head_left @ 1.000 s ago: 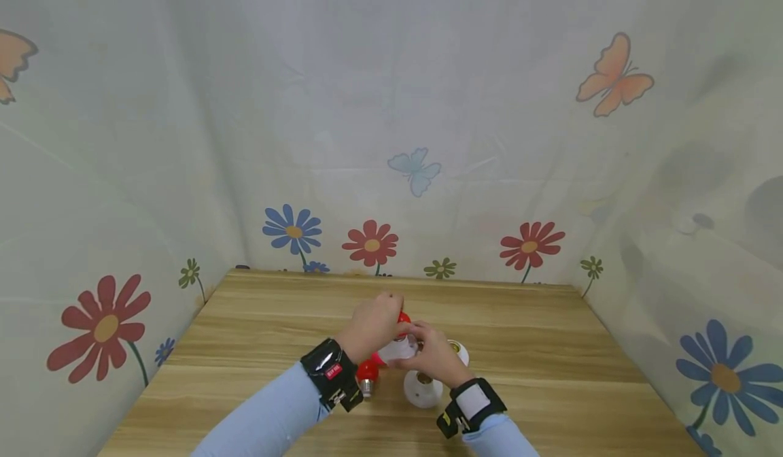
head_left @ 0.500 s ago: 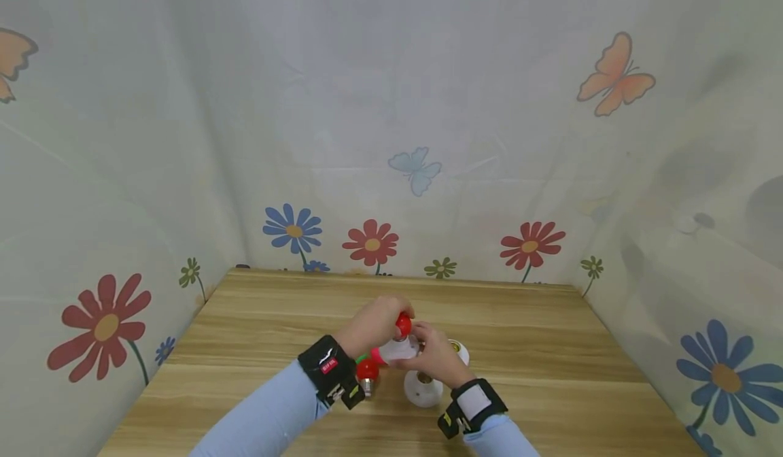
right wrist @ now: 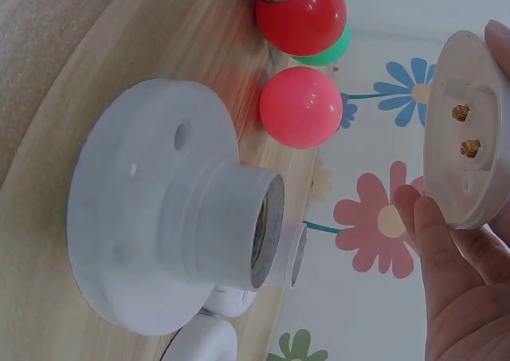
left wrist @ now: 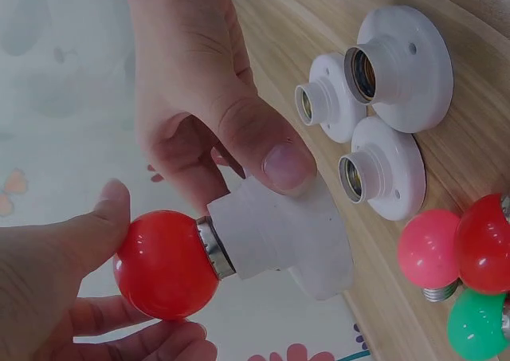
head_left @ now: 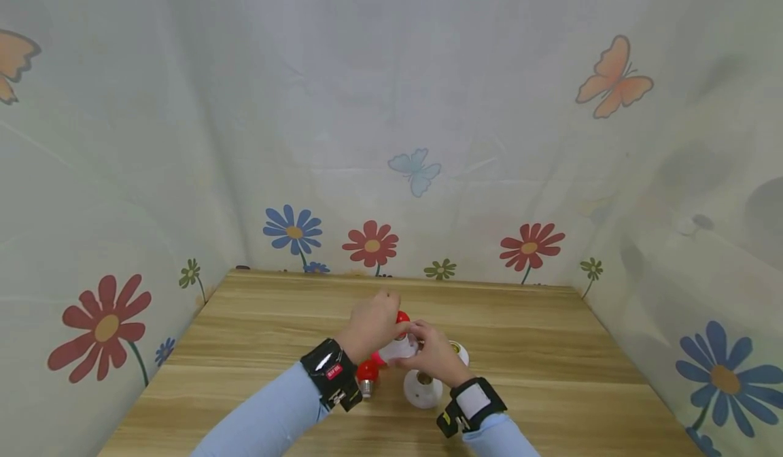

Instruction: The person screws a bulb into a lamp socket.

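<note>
My left hand (head_left: pixel 370 324) pinches a round red light bulb (left wrist: pixel 163 261) between thumb and fingers. My right hand (head_left: pixel 436 355) grips a white lamp holder (left wrist: pixel 279 237) by its round base, thumb across the rim. In the left wrist view the bulb's metal cap sits at the holder's mouth, with a narrow band of its metal showing outside. Both are held up over the wooden table. The right wrist view shows the underside of the held holder (right wrist: pixel 458 130), with two brass screws. My left hand lies outside that view.
Several white lamp holders (left wrist: pixel 414 74) stand on the table (head_left: pixel 520 348), sockets upward, beneath my right hand. Beside them lie a pink bulb (left wrist: pixel 429 249), another red bulb (head_left: pixel 367 370) and a green bulb (left wrist: pixel 476 327). A flower-printed curtain (head_left: pixel 465 117) hangs behind the table.
My left hand turned toward the right around the red bulb, baring more of it, then turned back to much the same pose as a second ago. My right hand and the lamp holder stay nearly still.
</note>
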{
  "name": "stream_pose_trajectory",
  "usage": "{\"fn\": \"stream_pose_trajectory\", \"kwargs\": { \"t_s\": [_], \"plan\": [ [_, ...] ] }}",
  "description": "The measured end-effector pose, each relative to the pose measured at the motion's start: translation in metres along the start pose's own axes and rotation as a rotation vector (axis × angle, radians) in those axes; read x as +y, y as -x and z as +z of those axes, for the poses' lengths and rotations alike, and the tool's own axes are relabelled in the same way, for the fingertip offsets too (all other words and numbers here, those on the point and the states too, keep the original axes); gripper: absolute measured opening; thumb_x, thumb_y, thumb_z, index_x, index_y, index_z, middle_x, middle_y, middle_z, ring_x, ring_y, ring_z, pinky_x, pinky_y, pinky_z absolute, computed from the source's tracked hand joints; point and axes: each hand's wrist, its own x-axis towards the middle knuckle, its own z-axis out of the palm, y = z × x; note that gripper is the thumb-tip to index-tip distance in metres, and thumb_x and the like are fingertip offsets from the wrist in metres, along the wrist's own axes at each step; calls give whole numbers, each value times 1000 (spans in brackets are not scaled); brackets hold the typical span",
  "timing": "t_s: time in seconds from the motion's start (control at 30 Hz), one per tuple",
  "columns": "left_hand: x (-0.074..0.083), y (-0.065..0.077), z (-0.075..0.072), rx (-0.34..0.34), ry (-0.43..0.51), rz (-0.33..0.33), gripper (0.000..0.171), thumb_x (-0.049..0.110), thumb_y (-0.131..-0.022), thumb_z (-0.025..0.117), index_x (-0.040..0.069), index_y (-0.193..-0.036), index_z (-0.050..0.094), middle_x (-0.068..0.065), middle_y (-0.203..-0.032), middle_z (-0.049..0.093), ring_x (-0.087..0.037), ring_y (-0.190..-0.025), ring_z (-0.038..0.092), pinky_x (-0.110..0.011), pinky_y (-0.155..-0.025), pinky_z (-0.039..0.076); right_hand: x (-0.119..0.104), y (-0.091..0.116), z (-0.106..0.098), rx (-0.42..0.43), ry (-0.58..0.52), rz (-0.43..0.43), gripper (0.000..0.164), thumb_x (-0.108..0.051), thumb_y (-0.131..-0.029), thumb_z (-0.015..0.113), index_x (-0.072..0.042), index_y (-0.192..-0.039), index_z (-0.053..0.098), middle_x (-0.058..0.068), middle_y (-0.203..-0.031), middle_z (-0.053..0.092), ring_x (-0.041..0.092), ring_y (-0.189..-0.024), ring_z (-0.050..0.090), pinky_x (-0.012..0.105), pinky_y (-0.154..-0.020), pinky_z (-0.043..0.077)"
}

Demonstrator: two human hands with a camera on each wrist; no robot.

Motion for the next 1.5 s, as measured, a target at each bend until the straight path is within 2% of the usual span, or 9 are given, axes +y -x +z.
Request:
{"fn": "stream_pose_trajectory", "kwargs": {
  "t_s": [0.23,0.43,0.63,0.77,0.87,1.0,1.13,1.3,1.5],
  "plan": [
    [0,-2,0,-6,26,14,45,40,-80,77,9,-108,61,-5,-91,62,-15,-71,58,-23,-57,50,0,-1,-1,-2,-10,14,53,-46,-71,83,-18,-113,67,-5,-102,59,13,-89,55,25,-76,51],
    [1,-2,-5,-51,123,101,33,16,-78,81,8,-107,65,-5,-95,64,-14,-78,57,-24,-71,54,3,0,-1,0,-40,14,52,-45,-72,83,-17,-112,67,-5,-105,61,13,-91,57,26,-80,52],
    [0,-2,-8,-114,215,154,34,-3,-79,75,8,-110,66,-5,-98,68,-14,-82,58,-23,-77,55,4,2,0,10,-56,-10,52,-46,-72,82,-17,-113,67,-7,-109,62,12,-94,59,25,-82,53],
    [1,0,-7,-143,229,125,50,5,-75,82,9,-120,62,-7,-108,67,-17,-89,60,-28,-80,56,4,3,1,17,-41,-11,53,-47,-72,82,-18,-113,67,-6,-108,62,13,-92,58,25,-80,52],
    [2,2,-5,-123,212,79,61,22,-74,85,6,-126,57,-10,-110,63,-19,-87,61,-30,-77,57,3,4,1,25,-38,4,53,-45,-72,83,-17,-114,66,-5,-107,63,13,-92,58,26,-79,53],
    [4,3,-2,-50,119,4,58,41,-78,78,3,-116,57,-9,-98,58,-17,-74,56,-25,-61,55,-1,4,0,25,-37,6,55,-44,-72,83,-16,-116,66,-3,-108,63,14,-93,59,29,-79,54],
    [7,4,-2,-25,44,-40,53,44,-81,75,4,-112,59,-8,-94,59,-16,-70,54,-24,-55,50,-2,5,0,19,-23,7,59,-46,-72,83,-15,-119,66,-2,-109,62,14,-93,59,31,-79,54],
    [6,3,-1,-28,50,-14,49,40,-80,77,6,-110,60,-7,-93,60,-15,-71,55,-24,-57,51,0,4,-1,9,-32,22,58,-47,-71,83,-17,-118,66,-4,-109,62,14,-93,57,31,-80,52],
    [5,2,-1,-37,118,106,34,17,-79,81,7,-107,65,-4,-96,64,-14,-80,57,-24,-75,55,1,6,-1,9,-52,4,53,-44,-72,83,-16,-114,67,-5,-106,63,13,-92,57,28,-82,52]
  ]
}}
